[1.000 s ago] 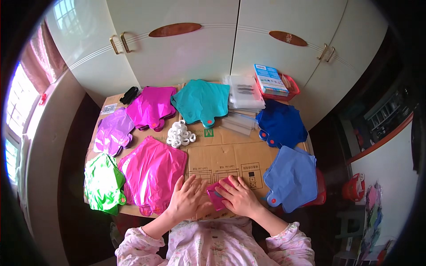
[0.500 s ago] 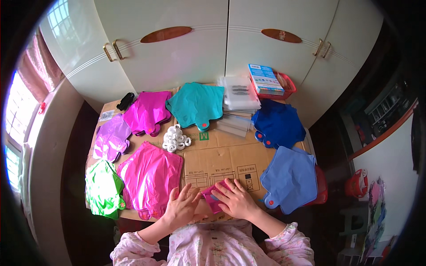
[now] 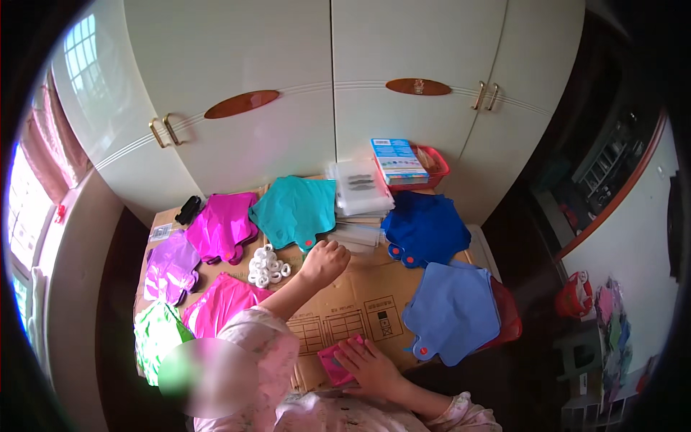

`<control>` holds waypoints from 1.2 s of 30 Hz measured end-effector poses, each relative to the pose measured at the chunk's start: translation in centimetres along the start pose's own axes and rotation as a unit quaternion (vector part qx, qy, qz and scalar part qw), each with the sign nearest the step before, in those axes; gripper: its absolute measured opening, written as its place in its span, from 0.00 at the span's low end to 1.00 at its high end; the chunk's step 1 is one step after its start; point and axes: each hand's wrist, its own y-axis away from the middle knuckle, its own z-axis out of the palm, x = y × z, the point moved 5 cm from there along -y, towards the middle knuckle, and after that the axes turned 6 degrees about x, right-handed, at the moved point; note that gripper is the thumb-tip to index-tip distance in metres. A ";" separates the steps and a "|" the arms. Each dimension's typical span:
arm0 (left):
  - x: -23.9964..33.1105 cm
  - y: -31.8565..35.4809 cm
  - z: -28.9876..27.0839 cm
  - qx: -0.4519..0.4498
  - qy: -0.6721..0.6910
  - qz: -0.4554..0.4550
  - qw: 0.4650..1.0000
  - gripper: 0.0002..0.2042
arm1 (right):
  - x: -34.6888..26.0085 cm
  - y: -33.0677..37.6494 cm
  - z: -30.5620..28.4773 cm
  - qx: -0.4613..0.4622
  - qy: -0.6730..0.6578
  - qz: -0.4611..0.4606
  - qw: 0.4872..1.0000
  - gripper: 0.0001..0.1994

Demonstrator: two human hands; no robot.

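Observation:
My left hand (image 3: 326, 264) is closed above the middle of the cardboard-covered table, by the lower tab of a teal foil sheet stack (image 3: 295, 209) and a pile of translucent plastic sleeves (image 3: 358, 189). Whatever its curled fingers hold, if anything, is hidden. Near the front edge my right hand (image 3: 371, 369) lies flat, fingers stretched over a small folded pink foil piece (image 3: 332, 366). Left of my left hand sits a heap of white rings (image 3: 268, 267). My left sleeve partly covers a larger pink foil stack (image 3: 222, 302).
Magenta (image 3: 221, 225), lilac (image 3: 171, 266), green (image 3: 160, 338), dark blue (image 3: 430, 227) and light blue (image 3: 461, 309) foil stacks surround the cardboard (image 3: 345, 288). A red basket (image 3: 437, 171) with a blue-white box (image 3: 399, 160) stands at the back, before white cabinets (image 3: 237, 50).
My left hand has left the folded pink piece, reached forward toward the plastic sleeves and closed. My right hand stays flat on the pink piece. The whole view has shifted.

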 end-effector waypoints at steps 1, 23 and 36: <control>0.0 -0.4 1.2 -0.018 -0.012 0.002 1.000 0.04 | -0.1 0.4 0.2 0.020 0.003 0.004 1.000 0.39; 9.6 16.9 -13.5 -0.052 0.095 -0.071 0.992 0.12 | 8.6 -9.2 3.3 0.004 -0.631 0.306 0.713 0.13; 12.8 18.8 -11.8 -0.114 0.207 -0.232 0.944 0.34 | 7.7 -9.2 6.3 -0.033 -0.524 0.248 0.814 0.16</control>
